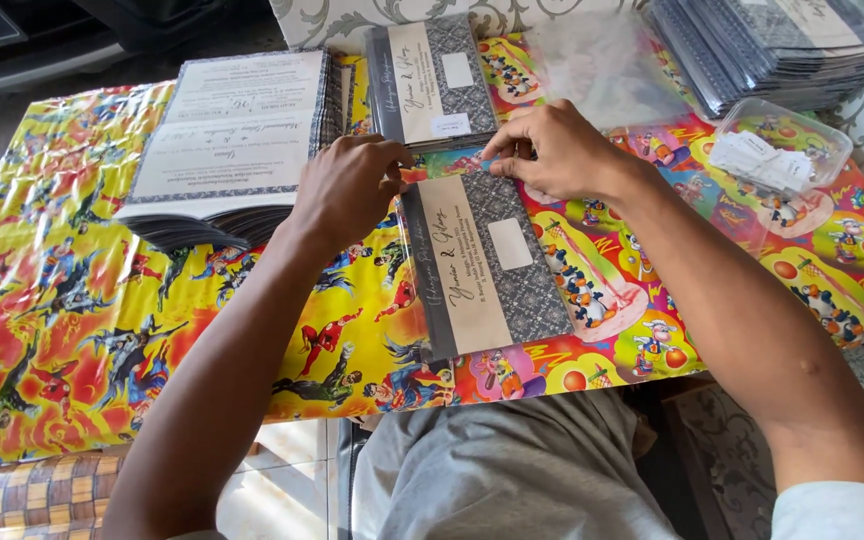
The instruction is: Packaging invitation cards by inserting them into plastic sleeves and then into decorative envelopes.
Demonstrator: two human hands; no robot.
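Both the left hand (pixel 347 190) and right hand (pixel 552 150) pinch the top edge of a sleeved card (pixel 482 262) at frame centre. It lies on the bench (pixel 72 300). A card stack (pixel 227 140) sits upper left.

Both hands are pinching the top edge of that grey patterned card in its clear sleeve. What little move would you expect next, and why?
Probably folding the sleeve's open flap down and pressing it flat. The left hand and right hand both pinch the top edge of the grey card in its clear sleeve, which lies flat on the colourful table cover. That is only a guess.
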